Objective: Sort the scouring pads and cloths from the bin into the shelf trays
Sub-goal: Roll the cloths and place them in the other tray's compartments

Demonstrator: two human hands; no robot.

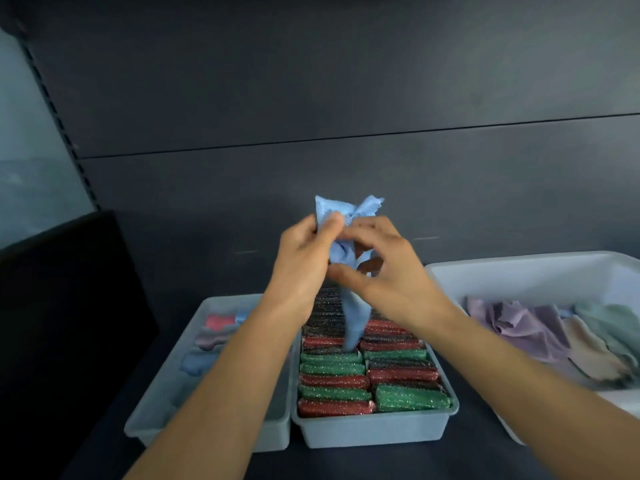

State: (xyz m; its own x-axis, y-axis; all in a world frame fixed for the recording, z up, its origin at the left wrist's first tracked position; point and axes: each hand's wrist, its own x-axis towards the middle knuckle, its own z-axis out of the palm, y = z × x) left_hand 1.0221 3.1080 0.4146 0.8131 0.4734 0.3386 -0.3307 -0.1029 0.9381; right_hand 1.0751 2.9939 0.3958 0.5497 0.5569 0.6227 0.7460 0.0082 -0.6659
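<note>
Above the middle tray (374, 427), both hands hold a light-blue cloth (341, 252) bunched between them; the left hand (301, 251) pinches its upper edge; the right hand (384, 268) curls thumb and fingers round its crumpled middle; a tail hangs over that tray's red and green scouring pads (346, 375); left of it stands a tray of folded cloths (156, 393); right of it, the white bin (519, 271) holds loose cloths (554, 334).

Open room over trays (374, 431); dark panel (346, 81) behind
</note>
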